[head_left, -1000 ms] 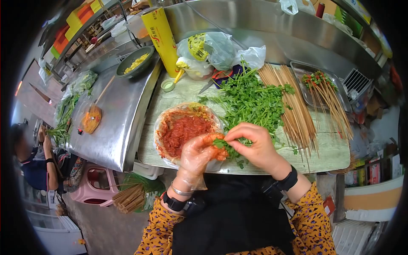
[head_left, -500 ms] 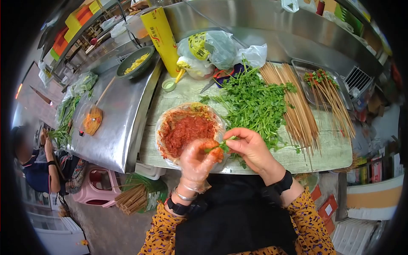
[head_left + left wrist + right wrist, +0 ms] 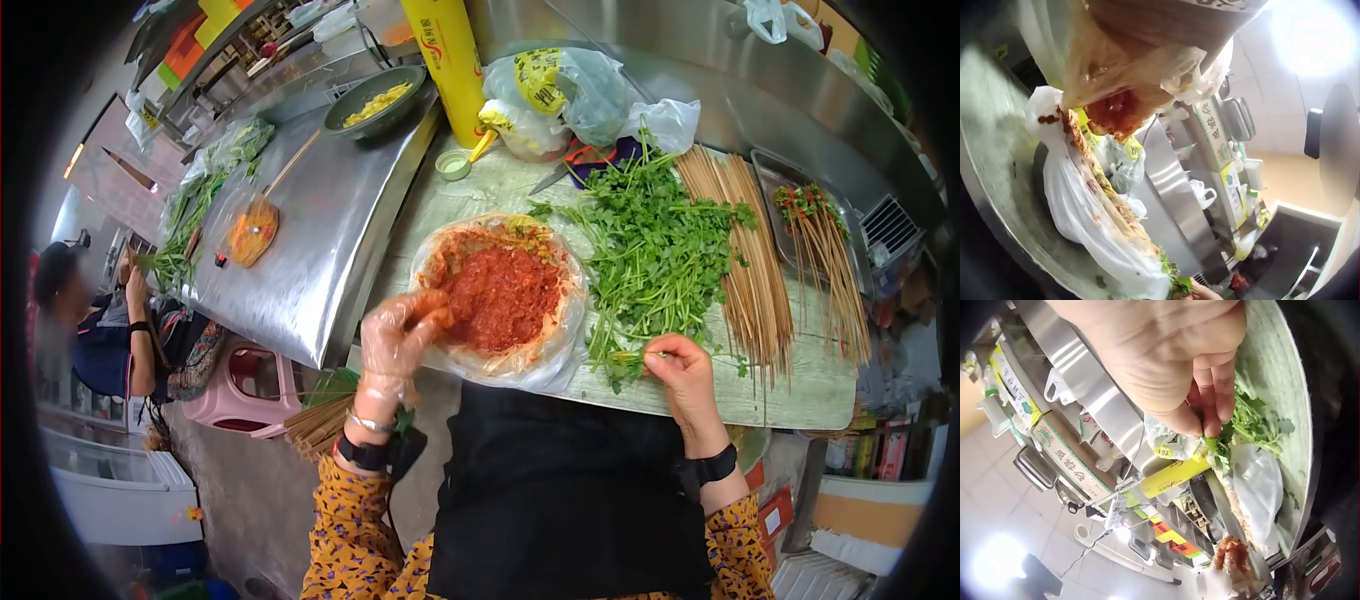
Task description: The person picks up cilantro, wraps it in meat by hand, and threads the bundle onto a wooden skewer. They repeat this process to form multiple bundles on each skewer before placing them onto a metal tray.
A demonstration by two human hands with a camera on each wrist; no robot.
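Coriander sprig (image 3: 624, 367) is pinched between thumb and fingers of the right hand (image 3: 688, 385); coriander heap (image 3: 655, 250) lies just beyond them. Plastic-gloved left hand (image 3: 393, 345) has curled, paste-stained fingers; any grasped item cannot be determined. Red paste (image 3: 500, 300) sits just beside these fingers, inside the plastic-lined bowl (image 3: 572, 295).

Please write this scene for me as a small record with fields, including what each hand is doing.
left hand: gloved, fingers red-stained, at bowl's left rim; grip unclear
right hand: pinches green sprig
bowl: plastic-lined, contains red paste
herbs: heap, right of bowl
skewers: loose pile, right of herbs
scissors: behind bowl
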